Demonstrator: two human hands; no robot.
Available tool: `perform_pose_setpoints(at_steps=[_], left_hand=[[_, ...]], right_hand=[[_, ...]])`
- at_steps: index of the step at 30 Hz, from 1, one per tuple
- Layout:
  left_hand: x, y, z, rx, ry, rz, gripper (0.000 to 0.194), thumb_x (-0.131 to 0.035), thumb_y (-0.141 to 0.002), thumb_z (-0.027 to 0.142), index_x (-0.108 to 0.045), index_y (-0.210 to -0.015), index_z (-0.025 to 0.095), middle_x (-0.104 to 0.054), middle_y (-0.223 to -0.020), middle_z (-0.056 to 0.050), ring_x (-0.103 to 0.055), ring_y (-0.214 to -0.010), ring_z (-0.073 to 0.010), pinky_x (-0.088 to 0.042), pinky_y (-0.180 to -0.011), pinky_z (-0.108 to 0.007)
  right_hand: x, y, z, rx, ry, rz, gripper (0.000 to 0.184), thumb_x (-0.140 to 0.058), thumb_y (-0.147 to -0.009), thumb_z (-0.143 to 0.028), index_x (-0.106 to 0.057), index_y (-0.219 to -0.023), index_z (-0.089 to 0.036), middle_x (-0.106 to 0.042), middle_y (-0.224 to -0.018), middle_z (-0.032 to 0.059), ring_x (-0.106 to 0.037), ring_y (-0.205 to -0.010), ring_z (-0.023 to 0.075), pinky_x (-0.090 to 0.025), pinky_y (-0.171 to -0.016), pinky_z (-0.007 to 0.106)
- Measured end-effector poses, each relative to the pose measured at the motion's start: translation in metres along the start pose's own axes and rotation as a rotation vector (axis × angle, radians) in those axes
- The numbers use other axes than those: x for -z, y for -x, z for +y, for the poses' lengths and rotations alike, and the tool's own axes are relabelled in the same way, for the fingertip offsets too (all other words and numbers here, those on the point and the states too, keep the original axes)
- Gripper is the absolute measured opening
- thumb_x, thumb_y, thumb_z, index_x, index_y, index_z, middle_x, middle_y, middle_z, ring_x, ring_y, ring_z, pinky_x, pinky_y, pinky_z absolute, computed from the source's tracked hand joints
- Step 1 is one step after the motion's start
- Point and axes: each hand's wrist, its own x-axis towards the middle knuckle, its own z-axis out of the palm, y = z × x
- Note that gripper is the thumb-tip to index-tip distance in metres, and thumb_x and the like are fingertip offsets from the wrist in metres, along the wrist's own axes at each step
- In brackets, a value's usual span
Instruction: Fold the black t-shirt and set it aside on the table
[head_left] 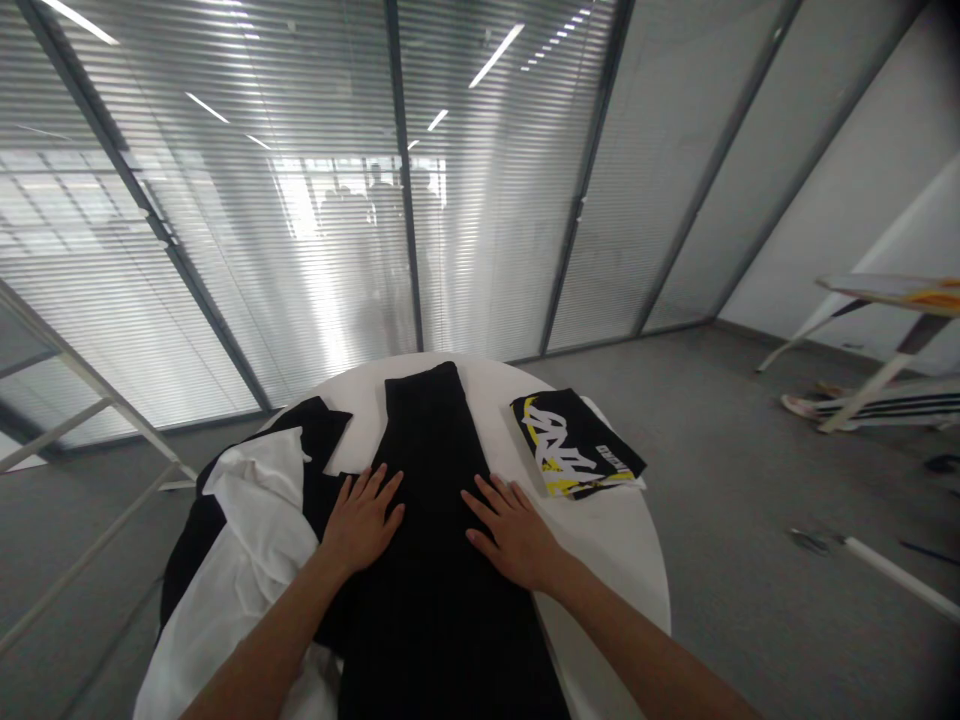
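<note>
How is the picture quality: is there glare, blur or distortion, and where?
Head view: strong white glare streaks the blinds; the black cloth is so dark that its folds hardly show; the far table looks soft; the top right corner darkens; the outer posts lean, probably from a wide lens.

Could not follow the long black garment [439, 610] past the bottom edge. Could not see the fabric beneath the left hand [364, 522] and the right hand [513, 532]. Saw only part of the black cloth [324, 432], covered by the white cloth [259, 500]. Could not read the small print on the folded garment [576, 440]. Saw the side table [870, 287] only up to the right edge. Could not identify the faint shapes [382, 195] on the glass wall [495, 260].
</note>
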Motion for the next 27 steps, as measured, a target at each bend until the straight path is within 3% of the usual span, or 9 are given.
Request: perform_pose_setpoints(at_steps=[11, 13, 15, 18, 20, 23, 27], left_hand=[[-0.003, -0.002, -0.007, 0.015, 0.065, -0.003, 0.055, -0.048, -0.092, 0.042, -0.045, -0.146, 0.031, -0.039, -0.156, -0.008, -0.035, -0.143, -0.0294, -0.021, -0.118, -0.053], [0.000, -0.004, -0.006, 0.041, 0.115, -0.019, 0.056, -0.051, -0.090, 0.041, -0.048, -0.144, 0.030, -0.039, -0.155, -0.009, -0.036, -0.142, -0.0285, -0.019, -0.118, -0.052], [0.005, -0.011, -0.006, 0.095, 0.177, -0.035, 0.050, -0.050, -0.090, 0.038, -0.055, -0.138, 0.027, -0.046, -0.150, -0.010, -0.042, -0.138, -0.0280, -0.022, -0.117, -0.051], [0.016, -0.033, -0.009, 0.205, 0.266, -0.037, 0.041, -0.045, -0.091, 0.033, -0.062, -0.126, 0.020, -0.059, -0.133, -0.013, -0.055, -0.124, -0.0275, -0.036, -0.109, -0.047], [0.023, -0.054, -0.014, 0.268, 0.281, -0.012, 0.040, -0.044, -0.091, 0.033, -0.063, -0.123, 0.018, -0.062, -0.122, -0.014, -0.061, -0.112, -0.0281, -0.042, -0.102, -0.045], [0.028, -0.091, -0.022, 0.270, 0.262, 0.091, 0.038, -0.044, -0.092, 0.032, -0.063, -0.120, 0.016, -0.062, -0.116, -0.015, -0.063, -0.104, -0.0276, -0.045, -0.097, -0.041], [0.022, -0.137, -0.032, 0.227, 0.309, 0.197, 0.037, -0.044, -0.092, 0.027, -0.061, -0.123, 0.017, -0.061, -0.120, -0.015, -0.059, -0.111, -0.0278, -0.042, -0.101, -0.040]], right_hand=[[-0.017, 0.023, -0.009, -0.060, 0.014, 0.064, 0.058, -0.039, -0.099, -0.049, -0.030, -0.153, -0.033, -0.018, -0.162, 0.0070, -0.014, -0.149, 0.0351, -0.016, -0.117, 0.059], [-0.009, 0.022, -0.010, -0.076, -0.004, 0.030, 0.057, -0.045, -0.096, -0.047, -0.037, -0.151, -0.032, -0.024, -0.161, 0.0074, -0.019, -0.148, 0.0354, -0.020, -0.116, 0.057], [0.005, 0.014, -0.008, -0.104, -0.039, 0.005, 0.053, -0.047, -0.095, -0.044, -0.048, -0.145, -0.026, -0.040, -0.154, 0.0095, -0.034, -0.142, 0.0330, -0.028, -0.115, 0.051], [0.029, -0.011, 0.004, -0.185, -0.116, 0.021, 0.044, -0.045, -0.095, -0.039, -0.060, -0.132, -0.018, -0.064, -0.129, 0.0116, -0.059, -0.120, 0.0264, -0.042, -0.103, 0.039], [0.040, -0.036, 0.015, -0.221, -0.145, 0.029, 0.040, -0.043, -0.096, -0.037, -0.063, -0.125, -0.018, -0.070, -0.115, 0.0100, -0.065, -0.106, 0.0240, -0.047, -0.093, 0.035], [0.046, -0.079, 0.032, -0.240, -0.052, 0.084, 0.036, -0.041, -0.096, -0.029, -0.061, -0.122, -0.016, -0.071, -0.109, 0.0119, -0.066, -0.102, 0.0242, -0.046, -0.089, 0.035], [0.045, -0.131, 0.046, -0.250, 0.146, 0.165, 0.040, -0.043, -0.096, -0.031, -0.054, -0.131, -0.015, -0.065, -0.119, 0.0177, -0.059, -0.111, 0.0292, -0.042, -0.093, 0.041]])
